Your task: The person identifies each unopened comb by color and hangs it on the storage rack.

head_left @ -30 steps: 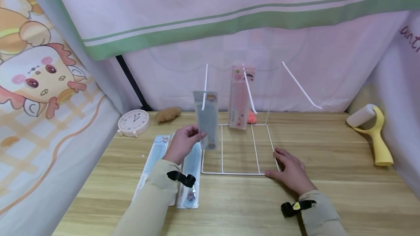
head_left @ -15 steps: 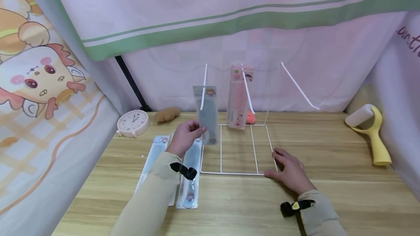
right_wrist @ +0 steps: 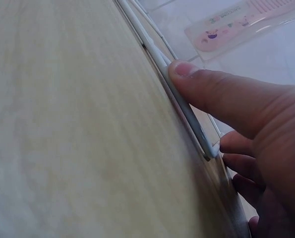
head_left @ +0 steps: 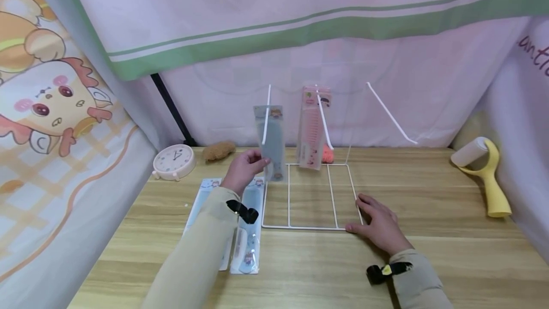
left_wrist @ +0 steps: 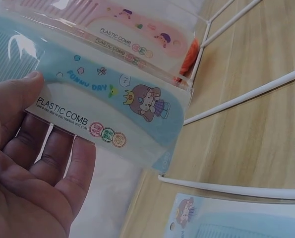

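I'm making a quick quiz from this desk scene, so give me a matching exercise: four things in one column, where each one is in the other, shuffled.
Things:
1. blue comb pack
2. pink comb pack
3. clock
4. yellow roller

Places:
A. far right of the desk
B. hanging on the middle rack arm
C. pinched in the left hand
D. back left of the desk

Pairs: 1-C, 2-B, 3-D, 4-A

A wooden worktop (head_left: 429, 252) runs under pink curtains (head_left: 300, 8) with a green stripe at twelve o'clock; a cartoon-print sheet (head_left: 51, 123) hangs at nine o'clock.
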{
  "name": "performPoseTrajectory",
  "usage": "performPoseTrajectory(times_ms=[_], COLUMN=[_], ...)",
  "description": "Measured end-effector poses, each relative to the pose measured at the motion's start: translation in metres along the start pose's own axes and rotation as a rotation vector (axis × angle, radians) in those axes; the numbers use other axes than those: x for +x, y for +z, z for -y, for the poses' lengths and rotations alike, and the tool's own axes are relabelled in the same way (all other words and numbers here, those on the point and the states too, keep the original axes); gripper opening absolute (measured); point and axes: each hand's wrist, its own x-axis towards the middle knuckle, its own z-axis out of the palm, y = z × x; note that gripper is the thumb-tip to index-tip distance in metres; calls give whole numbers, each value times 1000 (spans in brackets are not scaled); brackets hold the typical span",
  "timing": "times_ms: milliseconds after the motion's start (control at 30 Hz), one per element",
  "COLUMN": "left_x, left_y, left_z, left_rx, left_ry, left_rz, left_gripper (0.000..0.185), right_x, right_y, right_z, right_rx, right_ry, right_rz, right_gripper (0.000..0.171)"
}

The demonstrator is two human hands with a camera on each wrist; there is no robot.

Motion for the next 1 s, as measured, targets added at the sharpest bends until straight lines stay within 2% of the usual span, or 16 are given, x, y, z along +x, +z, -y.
performPoseTrajectory(times_ms=[367, 1000], left_x=[21, 54], left_y=[-2, 1], left_z=[6, 2], left_rx=[-67, -95], left_ry=[-7, -9], left_rz=[10, -17], left_gripper=[24, 32], right_x=[0, 1], right_y=[1, -1], right_z=[-3, -2], right_rx=[6, 9], right_ry=[-4, -24], right_rz=[-10, -14], right_gripper=[93, 91])
